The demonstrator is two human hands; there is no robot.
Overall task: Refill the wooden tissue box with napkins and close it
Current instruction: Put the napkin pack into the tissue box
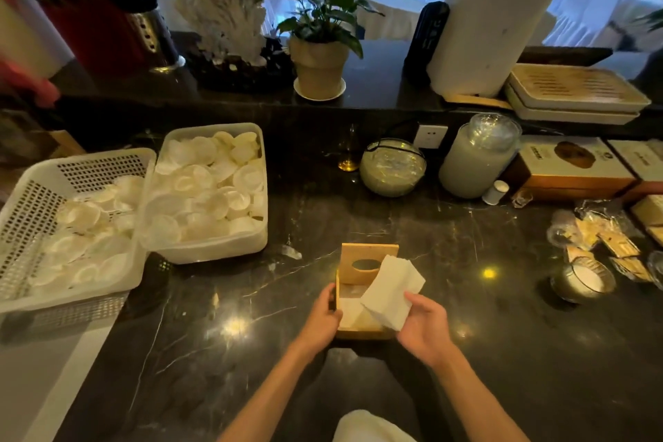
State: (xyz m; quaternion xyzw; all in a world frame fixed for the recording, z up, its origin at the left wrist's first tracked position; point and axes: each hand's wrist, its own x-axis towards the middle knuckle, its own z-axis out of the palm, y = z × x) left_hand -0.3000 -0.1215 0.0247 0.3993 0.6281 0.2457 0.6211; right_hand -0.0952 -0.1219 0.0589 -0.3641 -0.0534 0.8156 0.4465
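The right hand (425,328) is pinching a stack of white napkins (393,292) over the open wooden tissue box (362,332), while the left hand (323,316) is gripping the box's left wall. The box is sitting on the dark counter (251,352), its lid (366,264) standing upright behind the opening.

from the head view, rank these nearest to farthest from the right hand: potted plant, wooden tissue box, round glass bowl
1. wooden tissue box, right beside the right hand, to its left.
2. round glass bowl, farther back on the counter.
3. potted plant, up on the raised back ledge.
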